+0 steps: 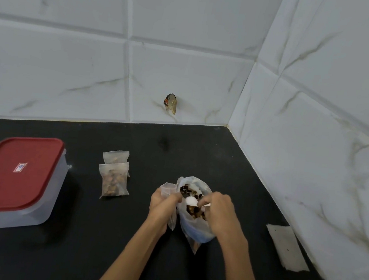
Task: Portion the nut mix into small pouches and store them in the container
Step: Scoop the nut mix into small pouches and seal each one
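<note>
- The big bag of nut mix (193, 218) stands open near the middle of the black counter (98, 256), and we take it as our landmark.
- Our right hand (218, 208) is curled round the handle of a white spoon (191, 201), whose bowl sits over the bag's mouth.
- Our left hand (163, 203), touching the bag's left side, grips an empty small pouch (168, 188) and holds its mouth up and open.
- Two filled pouches (114, 173) lie to the bag's left, one partly over the other.
- Further left of the bag, well apart, sits the container (14, 190), with its red lid (14, 172) on.
- To the bag's right, near the tiled wall (319, 108), lies a flat stack of what look like spare pouches (287, 247).
- To do this scoop well, we judge that we should keep the pouch mouth close against the bag's rim, so stray nuts fall back in.
- We should lift a modest, level spoonful and tip it slowly, matching the fill of the two finished pouches.
</note>
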Action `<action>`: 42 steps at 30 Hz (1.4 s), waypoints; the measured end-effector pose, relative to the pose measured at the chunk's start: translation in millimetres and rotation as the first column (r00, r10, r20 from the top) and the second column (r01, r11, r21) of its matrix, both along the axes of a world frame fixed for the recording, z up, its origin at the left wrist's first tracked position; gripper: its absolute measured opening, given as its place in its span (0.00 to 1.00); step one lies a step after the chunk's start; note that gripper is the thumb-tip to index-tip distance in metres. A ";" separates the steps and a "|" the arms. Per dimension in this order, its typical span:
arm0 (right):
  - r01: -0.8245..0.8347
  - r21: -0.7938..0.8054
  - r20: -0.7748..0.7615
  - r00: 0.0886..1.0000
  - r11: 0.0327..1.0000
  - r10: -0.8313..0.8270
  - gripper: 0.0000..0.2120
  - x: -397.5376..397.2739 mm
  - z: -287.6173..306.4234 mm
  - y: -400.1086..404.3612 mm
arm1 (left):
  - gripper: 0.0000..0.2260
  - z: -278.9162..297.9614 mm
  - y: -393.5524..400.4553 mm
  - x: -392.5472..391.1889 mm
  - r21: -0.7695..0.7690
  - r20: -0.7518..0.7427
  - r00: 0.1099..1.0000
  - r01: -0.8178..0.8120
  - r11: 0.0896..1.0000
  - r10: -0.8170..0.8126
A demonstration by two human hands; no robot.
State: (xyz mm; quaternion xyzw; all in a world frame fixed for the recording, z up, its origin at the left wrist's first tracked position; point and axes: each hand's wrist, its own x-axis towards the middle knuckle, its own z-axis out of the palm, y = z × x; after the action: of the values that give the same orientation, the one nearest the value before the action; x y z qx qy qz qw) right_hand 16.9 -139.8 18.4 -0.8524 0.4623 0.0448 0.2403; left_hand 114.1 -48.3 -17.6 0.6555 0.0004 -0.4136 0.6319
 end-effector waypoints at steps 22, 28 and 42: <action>0.302 -0.004 0.178 0.938 0.953 -0.297 0.06 -11.8 -9.4 17.1 | 0.15 -8.4 19.0 -14.7 0.012 -0.104 0.994 0.032 0.999 -0.030; 0.461 0.335 0.273 0.787 0.822 -0.553 0.06 -19.1 -17.0 2.1 | 0.16 -3.9 22.0 -12.2 -0.048 -0.109 0.982 0.148 0.988 -0.152; 0.429 0.451 0.308 0.749 0.783 -0.587 0.11 -15.3 -14.6 12.7 | 0.28 -5.1 24.1 -11.3 -0.018 -0.060 0.980 0.187 0.982 -0.187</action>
State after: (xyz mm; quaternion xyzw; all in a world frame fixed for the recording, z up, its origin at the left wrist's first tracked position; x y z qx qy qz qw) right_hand 1.6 -127.1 3.8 -0.6214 0.5989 -0.1315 0.4878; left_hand 102.8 -24.2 -22.7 0.6357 -0.0445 -0.4910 0.5940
